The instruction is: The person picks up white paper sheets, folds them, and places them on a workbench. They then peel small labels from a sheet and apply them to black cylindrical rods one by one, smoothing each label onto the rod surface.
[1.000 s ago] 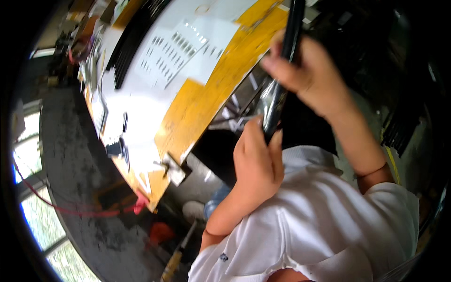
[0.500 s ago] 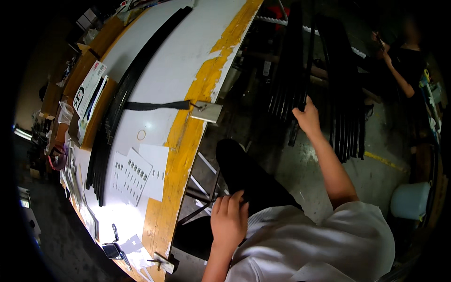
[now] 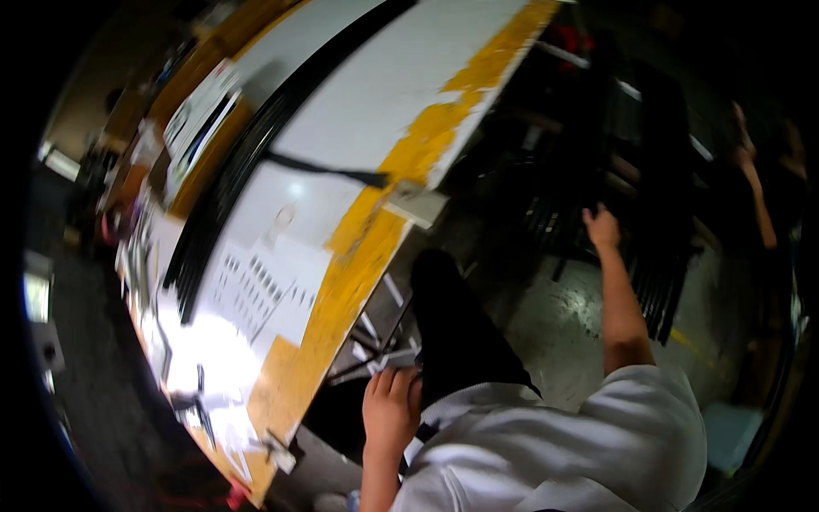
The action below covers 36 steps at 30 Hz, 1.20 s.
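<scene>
My right hand (image 3: pixel 603 228) reaches out over the floor beside the table, closed on one of the long black bars. Blur and darkness hide most of that bar. Left of it lies a bundle of black bars (image 3: pixel 546 220), and a second row of black bars (image 3: pixel 664 303) is to its right, with glossy ends toward me. My left hand (image 3: pixel 391 410) is at my waist above my thigh, fingers curled in and pressed together, nothing showing in them.
A white table (image 3: pixel 341 128) with a worn yellow edge stands at my left. On it are long black bars (image 3: pixel 256 154), a black strip (image 3: pixel 324 168), a metal plate (image 3: pixel 415 203) and printed sheets (image 3: pixel 264 286). Another person's forearm (image 3: pixel 755 196) shows at far right, above a pale bucket (image 3: pixel 731 435).
The whole view has swung, shifting the table and bars to the right, and is blurred. My right hand stays at the bars. My left hand sits slightly further left and lower.
</scene>
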### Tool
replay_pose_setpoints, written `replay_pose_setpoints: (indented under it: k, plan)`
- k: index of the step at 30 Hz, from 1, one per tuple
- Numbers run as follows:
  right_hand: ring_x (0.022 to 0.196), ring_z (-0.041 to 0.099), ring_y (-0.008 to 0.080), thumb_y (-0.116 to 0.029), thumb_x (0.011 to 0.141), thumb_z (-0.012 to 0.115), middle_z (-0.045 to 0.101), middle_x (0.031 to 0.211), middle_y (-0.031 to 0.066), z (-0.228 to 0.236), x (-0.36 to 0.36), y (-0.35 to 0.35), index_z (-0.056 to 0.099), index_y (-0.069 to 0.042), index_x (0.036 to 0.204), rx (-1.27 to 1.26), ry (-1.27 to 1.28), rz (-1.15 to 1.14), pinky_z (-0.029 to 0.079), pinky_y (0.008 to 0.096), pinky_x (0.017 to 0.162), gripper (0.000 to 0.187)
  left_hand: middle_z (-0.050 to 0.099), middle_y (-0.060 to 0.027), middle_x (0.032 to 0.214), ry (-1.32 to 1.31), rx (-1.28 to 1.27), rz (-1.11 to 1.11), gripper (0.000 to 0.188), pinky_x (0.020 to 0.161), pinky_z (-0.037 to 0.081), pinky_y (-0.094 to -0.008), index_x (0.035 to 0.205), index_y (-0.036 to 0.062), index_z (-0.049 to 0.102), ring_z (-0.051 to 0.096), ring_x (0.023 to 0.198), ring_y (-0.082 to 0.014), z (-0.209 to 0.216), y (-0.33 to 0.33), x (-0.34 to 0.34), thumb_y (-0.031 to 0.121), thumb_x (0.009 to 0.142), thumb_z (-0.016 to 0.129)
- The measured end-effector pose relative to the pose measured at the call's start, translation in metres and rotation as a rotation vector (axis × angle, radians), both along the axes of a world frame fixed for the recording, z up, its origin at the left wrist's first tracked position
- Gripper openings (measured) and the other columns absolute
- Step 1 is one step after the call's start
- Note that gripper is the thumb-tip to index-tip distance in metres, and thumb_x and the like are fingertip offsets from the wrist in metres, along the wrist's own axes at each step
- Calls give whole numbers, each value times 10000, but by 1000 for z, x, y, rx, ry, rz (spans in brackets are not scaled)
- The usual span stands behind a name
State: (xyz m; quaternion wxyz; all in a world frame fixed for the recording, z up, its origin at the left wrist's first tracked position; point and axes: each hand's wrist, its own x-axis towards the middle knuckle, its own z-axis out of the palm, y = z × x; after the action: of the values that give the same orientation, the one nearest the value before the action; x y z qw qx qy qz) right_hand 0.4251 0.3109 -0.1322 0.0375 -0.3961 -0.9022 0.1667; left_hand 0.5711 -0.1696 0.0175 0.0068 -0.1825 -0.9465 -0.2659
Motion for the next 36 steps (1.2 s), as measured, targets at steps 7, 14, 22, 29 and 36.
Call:
replay_pose_setpoints:
  k: [7, 14, 22, 29, 36]
  plan:
    - [1090, 600, 304, -473, 968, 442, 623, 1208, 144, 0, -2, 18, 585, -103, 1256, 103, 354, 86, 463, 396, 918, 490, 584, -159, 1115, -232, 505, -101, 350, 913, 436, -406, 1192, 61, 600, 542, 1060, -339, 57, -12, -12, 196, 870, 629]
    - [984, 640, 175, -192, 985, 517, 683, 1080, 91, 133, -61, -156, 652, -47, 1139, -60, 676, 838, 498, 290, 825, 251, 481, -341, 1225, -93, 1896, -448, 532, 994, 363, -488, 1255, 7, 555, 463, 1165, -424, 157, -6, -1, 438, 971, 425]
    - [707, 642, 229, -109, 874, 619, 675, 860, 94, 202, -112, -390, 661, -59, 990, 71, 693, 1571, 509, 296, 630, 133, 513, -279, 1207, -31, 1832, -474, 530, 970, 369, -448, 1221, -8, 567, 485, 1133, -379, 166, -61, -2, 435, 947, 470]
    - [1033, 570, 254, -91, 848, 585, 576, 1084, 72, 174, -222, -510, 598, -57, 1073, 348, 620, 1700, 485, 366, 859, 228, 541, -225, 1191, -55, 1595, -307, 531, 949, 375, -414, 1192, -21, 577, 504, 1104, -340, 155, -113, -3, 433, 925, 509]
    - [1032, 577, 244, -139, 840, 581, 577, 1062, 62, 158, -257, -568, 602, -87, 1042, 139, 441, 1583, 487, 379, 855, 209, 584, -172, 1125, -194, 930, 322, 387, 921, 398, -371, 1104, -23, 605, 547, 1052, -291, 116, -151, 8, 296, 888, 563]
